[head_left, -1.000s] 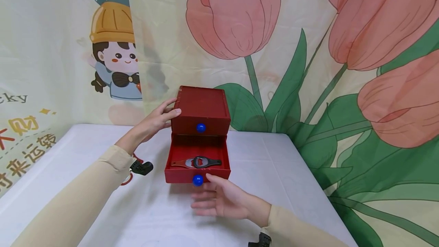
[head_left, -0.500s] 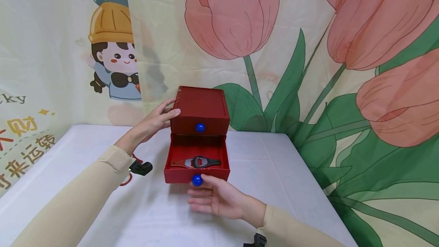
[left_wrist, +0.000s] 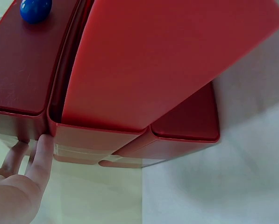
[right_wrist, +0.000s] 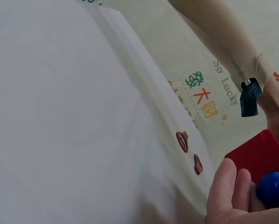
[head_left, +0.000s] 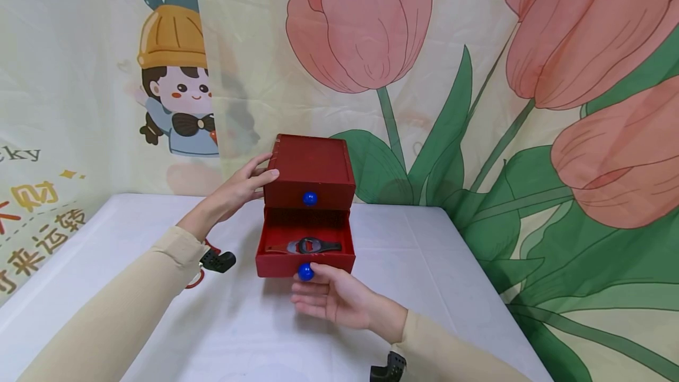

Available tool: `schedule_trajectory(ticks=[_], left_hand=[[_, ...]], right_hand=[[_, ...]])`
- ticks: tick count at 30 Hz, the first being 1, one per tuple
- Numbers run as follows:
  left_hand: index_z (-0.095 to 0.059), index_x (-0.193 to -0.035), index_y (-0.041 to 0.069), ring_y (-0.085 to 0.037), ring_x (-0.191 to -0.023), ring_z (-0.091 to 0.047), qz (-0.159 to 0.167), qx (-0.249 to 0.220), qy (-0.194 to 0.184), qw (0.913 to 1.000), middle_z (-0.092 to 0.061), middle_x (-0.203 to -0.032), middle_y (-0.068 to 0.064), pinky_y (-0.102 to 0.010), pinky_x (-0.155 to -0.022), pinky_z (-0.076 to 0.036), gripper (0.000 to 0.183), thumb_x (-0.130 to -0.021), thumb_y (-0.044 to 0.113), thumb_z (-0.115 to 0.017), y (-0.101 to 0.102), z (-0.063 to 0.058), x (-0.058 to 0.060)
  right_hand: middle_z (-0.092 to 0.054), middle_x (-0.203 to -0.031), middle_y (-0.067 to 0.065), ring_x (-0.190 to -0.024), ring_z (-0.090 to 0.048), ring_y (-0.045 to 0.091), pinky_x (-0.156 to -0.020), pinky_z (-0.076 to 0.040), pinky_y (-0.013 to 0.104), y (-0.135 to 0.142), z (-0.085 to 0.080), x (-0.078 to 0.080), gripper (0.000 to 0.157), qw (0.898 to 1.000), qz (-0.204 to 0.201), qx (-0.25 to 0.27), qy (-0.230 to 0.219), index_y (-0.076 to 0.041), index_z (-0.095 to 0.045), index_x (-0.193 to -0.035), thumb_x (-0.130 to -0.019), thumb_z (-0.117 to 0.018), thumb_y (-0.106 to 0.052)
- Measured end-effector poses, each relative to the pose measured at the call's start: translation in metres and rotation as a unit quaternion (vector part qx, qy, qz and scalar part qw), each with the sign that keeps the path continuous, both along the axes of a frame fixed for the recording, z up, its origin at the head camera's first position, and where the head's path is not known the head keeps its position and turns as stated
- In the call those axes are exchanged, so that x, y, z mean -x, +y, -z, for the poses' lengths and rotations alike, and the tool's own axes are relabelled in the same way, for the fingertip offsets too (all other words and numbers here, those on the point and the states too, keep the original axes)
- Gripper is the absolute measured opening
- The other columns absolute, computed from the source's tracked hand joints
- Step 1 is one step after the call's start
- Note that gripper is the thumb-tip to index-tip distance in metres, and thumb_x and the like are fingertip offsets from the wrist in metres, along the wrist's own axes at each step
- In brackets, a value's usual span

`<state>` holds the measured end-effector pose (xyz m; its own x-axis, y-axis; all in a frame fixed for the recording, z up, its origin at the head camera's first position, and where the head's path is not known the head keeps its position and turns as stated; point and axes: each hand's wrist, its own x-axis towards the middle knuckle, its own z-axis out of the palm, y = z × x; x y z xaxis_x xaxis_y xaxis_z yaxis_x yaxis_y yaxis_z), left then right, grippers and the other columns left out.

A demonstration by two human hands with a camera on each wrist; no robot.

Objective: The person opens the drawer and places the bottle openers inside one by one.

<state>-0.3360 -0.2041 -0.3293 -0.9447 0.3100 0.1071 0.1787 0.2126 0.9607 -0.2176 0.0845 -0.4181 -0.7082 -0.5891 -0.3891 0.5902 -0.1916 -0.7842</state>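
A red drawer cabinet (head_left: 313, 158) stands on the table, its middle drawer (head_left: 265, 264) pulled out. Two bottle openers, one black (head_left: 329, 246) and one reddish-brown (head_left: 277, 248), lie crossed inside. My left hand (head_left: 237, 189) rests against the cabinet's left side, thumb near the front corner; in the left wrist view its fingers (left_wrist: 43, 154) touch the side of the top section. At the drawer front, my right hand (head_left: 339, 297) pinches the blue knob (head_left: 305, 272) between thumb and forefinger, the other fingers extended below. In the right wrist view this knob (right_wrist: 271, 189) sits among the fingers.
Another blue knob (head_left: 310, 198) is on the closed top drawer. Beneath the pulled-out drawer, the left wrist view shows a lower compartment (left_wrist: 190, 116). Red loop-shaped handles (right_wrist: 182, 141) lie on the white tablecloth (head_left: 403, 287), partly hidden by my left arm. A tulip-printed cloth (head_left: 371, 28) hangs behind.
My right hand has moved left onto the knob and its thumb now meets it. The drawer has slid slightly inward. My left hand has stayed in place.
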Motion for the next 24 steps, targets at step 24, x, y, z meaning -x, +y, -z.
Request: schedule_trajectory(ticks=[24], left_hand=[[-0.008,-0.173,0.025,-0.041,-0.157,-0.027,-0.001,-0.004,-0.006,1.0000,-0.022,-0.173,-0.018,-0.065,-0.125,-0.030,0.087,-0.106,0.048,-0.058,0.000,-0.001,-0.001]], right_hand=[[-0.073,-0.129,0.016,-0.140,-0.057,0.041,-0.113,-0.051,0.044,-0.007,-0.008,0.018,0.055,1.000,0.018,-0.002,-0.005,0.002,-0.064,-0.142,-0.106,-0.064,-0.041]])
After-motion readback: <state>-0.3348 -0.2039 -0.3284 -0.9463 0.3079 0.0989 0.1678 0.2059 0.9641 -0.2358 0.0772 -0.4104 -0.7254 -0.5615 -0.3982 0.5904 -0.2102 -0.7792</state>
